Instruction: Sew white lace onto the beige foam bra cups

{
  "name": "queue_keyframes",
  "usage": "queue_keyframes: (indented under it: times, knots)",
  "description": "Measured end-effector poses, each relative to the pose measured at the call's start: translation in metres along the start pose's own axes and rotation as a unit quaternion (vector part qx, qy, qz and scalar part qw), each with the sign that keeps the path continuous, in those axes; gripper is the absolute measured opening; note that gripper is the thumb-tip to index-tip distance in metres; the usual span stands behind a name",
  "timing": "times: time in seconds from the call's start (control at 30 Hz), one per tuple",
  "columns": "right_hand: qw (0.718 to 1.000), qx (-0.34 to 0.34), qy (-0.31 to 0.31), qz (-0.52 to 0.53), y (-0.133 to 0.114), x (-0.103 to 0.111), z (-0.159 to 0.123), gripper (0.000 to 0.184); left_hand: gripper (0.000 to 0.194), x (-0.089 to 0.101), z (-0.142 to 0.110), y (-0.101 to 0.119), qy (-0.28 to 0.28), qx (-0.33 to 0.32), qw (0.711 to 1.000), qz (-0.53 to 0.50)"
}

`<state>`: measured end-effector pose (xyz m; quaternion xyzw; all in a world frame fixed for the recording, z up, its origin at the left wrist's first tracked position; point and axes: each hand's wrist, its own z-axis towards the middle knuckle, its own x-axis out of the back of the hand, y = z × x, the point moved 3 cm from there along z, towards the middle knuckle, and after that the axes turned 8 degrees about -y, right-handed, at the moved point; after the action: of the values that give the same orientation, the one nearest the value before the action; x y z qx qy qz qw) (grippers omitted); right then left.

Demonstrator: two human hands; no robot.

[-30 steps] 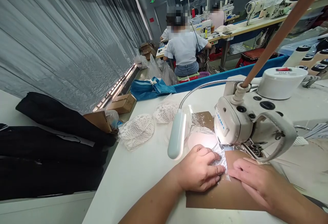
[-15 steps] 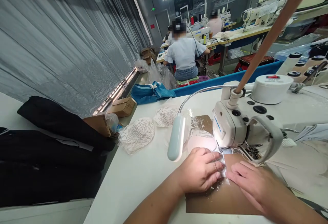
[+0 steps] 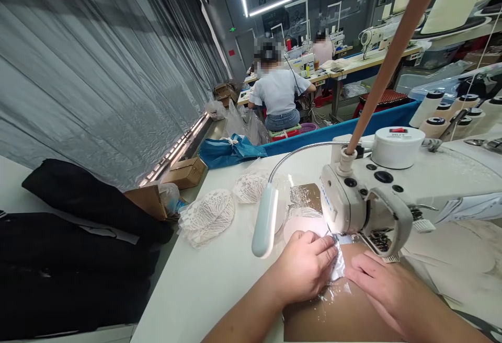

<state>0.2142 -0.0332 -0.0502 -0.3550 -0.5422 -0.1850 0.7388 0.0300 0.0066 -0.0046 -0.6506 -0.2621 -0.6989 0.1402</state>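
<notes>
A piece of white lacy fabric [image 3: 338, 265] lies under the needle end of the white sewing machine [image 3: 341, 204]. My left hand [image 3: 308, 267] is on its left side, fingers bent and closed on the fabric. From the right, my right hand [image 3: 382, 283] has its fingers folded together, with the tips at the fabric's right edge. Beneath both hands is a brown sheet [image 3: 337, 317] with shiny clear film on it. A pale pink rounded piece [image 3: 301, 226] shows behind my left hand. The needle itself is hidden.
A lamp [image 3: 264, 223] on a bendy neck hangs left of the machine. Lace cups [image 3: 207, 217] lie on the white table [image 3: 184, 290]. Thread cones [image 3: 435, 126] stand at the right. Beyond a blue cloth trough [image 3: 306, 136], a person [image 3: 276, 94] sits sewing.
My left fingers have drawn back and curled, baring more of the white fabric. My right hand stays almost in place. The view has tilted up and shifted slightly right.
</notes>
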Motion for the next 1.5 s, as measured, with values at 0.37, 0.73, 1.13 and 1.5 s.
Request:
queue_keyframes:
  times: [0.37,0.73,1.13,1.5]
  knots:
    - [0.985,-0.059,0.046,-0.152,-0.004,0.021,0.013,0.056,0.03,0.005,0.0,-0.007,0.008,-0.008,1.0,-0.023]
    - [0.976,-0.078,0.076,-0.187,0.002,0.016,0.014,0.056,0.035,0.004,0.002,-0.015,0.021,0.04,0.999,-0.02]
    - [0.981,-0.051,0.084,-0.165,0.005,0.017,0.006,0.046,0.048,0.016,-0.003,-0.01,-0.017,0.131,0.991,0.014]
    - [0.98,-0.074,0.104,-0.151,0.011,0.016,0.002,0.039,0.036,0.027,-0.009,0.016,-0.066,0.104,0.989,-0.08]
